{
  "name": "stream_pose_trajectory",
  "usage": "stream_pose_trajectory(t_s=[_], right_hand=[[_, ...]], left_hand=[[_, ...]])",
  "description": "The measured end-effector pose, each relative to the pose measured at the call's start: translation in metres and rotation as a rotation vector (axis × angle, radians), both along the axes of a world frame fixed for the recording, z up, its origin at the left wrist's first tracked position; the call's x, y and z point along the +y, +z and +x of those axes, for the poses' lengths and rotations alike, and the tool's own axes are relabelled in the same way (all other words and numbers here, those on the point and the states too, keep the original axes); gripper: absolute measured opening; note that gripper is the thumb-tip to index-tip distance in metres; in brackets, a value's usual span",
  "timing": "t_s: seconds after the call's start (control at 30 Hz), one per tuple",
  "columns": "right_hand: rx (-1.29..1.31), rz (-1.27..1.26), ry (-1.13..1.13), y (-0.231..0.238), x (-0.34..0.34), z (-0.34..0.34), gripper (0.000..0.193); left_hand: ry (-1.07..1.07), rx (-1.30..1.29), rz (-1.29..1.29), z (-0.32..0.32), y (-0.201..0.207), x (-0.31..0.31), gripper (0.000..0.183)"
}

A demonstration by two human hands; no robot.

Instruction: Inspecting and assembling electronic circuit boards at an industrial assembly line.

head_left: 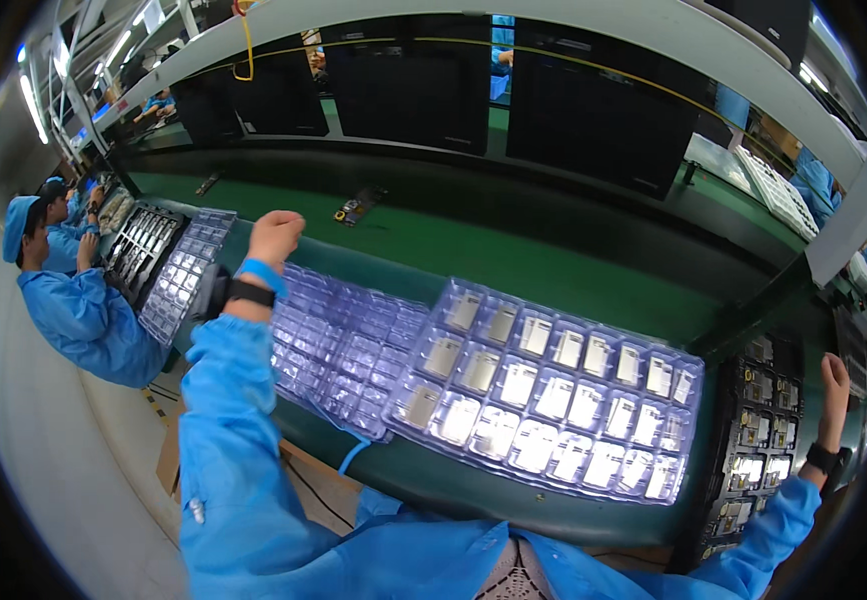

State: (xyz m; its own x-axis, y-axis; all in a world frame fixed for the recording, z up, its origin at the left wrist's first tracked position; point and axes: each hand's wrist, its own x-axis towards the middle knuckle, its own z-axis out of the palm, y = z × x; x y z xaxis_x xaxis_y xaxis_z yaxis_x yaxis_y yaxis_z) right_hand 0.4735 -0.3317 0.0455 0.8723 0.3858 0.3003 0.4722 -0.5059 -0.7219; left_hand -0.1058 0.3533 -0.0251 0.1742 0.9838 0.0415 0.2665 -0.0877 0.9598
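Note:
My left hand point(277, 237) is raised above the near edge of the bench, over the far end of a clear plastic tray point(318, 315) whose pockets look vacant. Its fingers are curled closed, and whatever they may hold is hidden. A blue band and a black strap circle that wrist. Far to the right, my right hand point(834, 388) is closed too, beside a black tray point(798, 400) of small electronic boards. I cannot make out anything in its fingers. Between my arms lies a clear tray point(543, 400) with flat silvery rectangular parts in its pockets, overlapping the other clear tray.
A small circuit board point(358, 207) lies on the green bench point(553, 265) beyond the trays. Dark monitors point(408, 95) stand behind. At left, a co-worker in blue point(88, 310) sits by another clear tray point(188, 275). A blue cord point(353, 455) hangs near the bench edge.

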Motion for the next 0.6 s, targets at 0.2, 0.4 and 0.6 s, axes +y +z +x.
stream_pose_trajectory(t_s=[0.2, 0.4, 0.6], right_hand=[[0.015, -0.017, 0.001, 0.030, 0.035, -0.142, 0.027], [0.129, -0.090, 0.053, 0.046, 0.099, -0.231, 0.025], [0.143, -0.125, 0.014, 0.034, 0.113, -0.249, 0.022]], left_hand=[[0.137, 0.894, 0.237, 0.078, -0.056, 0.067, 0.032], [-0.010, 0.944, 0.309, 0.101, -0.132, 0.128, 0.052], [-0.279, 0.982, 0.387, 0.104, -0.163, 0.160, 0.054]])
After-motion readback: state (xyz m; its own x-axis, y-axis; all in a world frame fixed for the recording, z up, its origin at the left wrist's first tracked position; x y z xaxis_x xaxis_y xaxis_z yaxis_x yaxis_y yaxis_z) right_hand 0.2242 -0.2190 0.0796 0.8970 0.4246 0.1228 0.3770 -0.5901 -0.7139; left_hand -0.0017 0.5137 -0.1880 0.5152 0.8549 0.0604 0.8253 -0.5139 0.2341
